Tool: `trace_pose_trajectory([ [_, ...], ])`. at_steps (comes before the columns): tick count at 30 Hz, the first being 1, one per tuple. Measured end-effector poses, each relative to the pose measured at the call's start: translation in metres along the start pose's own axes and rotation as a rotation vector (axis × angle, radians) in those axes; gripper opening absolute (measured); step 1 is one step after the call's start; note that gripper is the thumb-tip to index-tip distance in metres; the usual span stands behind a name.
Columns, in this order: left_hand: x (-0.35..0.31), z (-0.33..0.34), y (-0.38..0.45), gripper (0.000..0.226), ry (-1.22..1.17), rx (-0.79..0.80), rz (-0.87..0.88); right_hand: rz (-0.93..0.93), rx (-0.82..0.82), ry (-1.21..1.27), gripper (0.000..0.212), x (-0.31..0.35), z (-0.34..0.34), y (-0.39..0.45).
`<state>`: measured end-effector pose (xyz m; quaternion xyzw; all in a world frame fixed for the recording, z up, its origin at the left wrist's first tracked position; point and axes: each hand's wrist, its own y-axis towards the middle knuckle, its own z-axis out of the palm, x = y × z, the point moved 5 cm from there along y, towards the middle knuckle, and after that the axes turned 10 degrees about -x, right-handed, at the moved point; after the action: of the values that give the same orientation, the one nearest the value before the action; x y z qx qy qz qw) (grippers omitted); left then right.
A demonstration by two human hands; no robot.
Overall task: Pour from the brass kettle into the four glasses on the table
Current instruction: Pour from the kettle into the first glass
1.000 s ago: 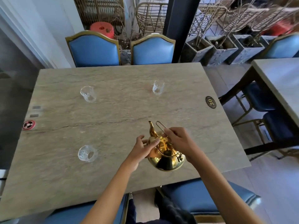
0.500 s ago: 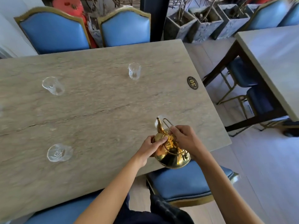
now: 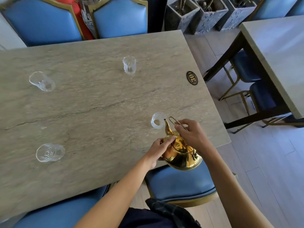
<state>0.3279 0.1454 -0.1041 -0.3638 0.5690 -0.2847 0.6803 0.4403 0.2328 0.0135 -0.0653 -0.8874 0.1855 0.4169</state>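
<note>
The brass kettle (image 3: 181,155) hangs tilted forward over the near right part of the stone table (image 3: 98,102). My right hand (image 3: 190,134) grips its wire handle. My left hand (image 3: 160,150) presses fingers on the lid. The spout tip sits at the rim of the near right glass (image 3: 157,120). Three other clear glasses stand apart: near left glass (image 3: 49,153), far left glass (image 3: 42,81), far right glass (image 3: 129,65). I cannot tell whether liquid is flowing.
A black oval plate numbered 30 (image 3: 192,78) lies near the table's right edge. Blue chairs (image 3: 120,18) stand at the far side and a blue seat (image 3: 179,183) under the near edge. A second table (image 3: 278,51) stands to the right, with grey planters (image 3: 205,12) behind.
The view has shifted, moving the table leftward in frame. The kettle stays tilted in both hands, and the near right glass by the spout has come into plain sight.
</note>
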Motion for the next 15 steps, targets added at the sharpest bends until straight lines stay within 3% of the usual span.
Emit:
trace_pose_trajectory([
  [8,-0.004,0.006,0.0,0.061,0.002,0.015,-0.034,-0.023,-0.006,-0.074,0.036,0.01,-0.005,0.011],
  [15,-0.001,0.007,0.001,0.07,0.013,0.014,-0.077,-0.032,0.011,-0.123,0.035,0.015,-0.004,0.017],
])
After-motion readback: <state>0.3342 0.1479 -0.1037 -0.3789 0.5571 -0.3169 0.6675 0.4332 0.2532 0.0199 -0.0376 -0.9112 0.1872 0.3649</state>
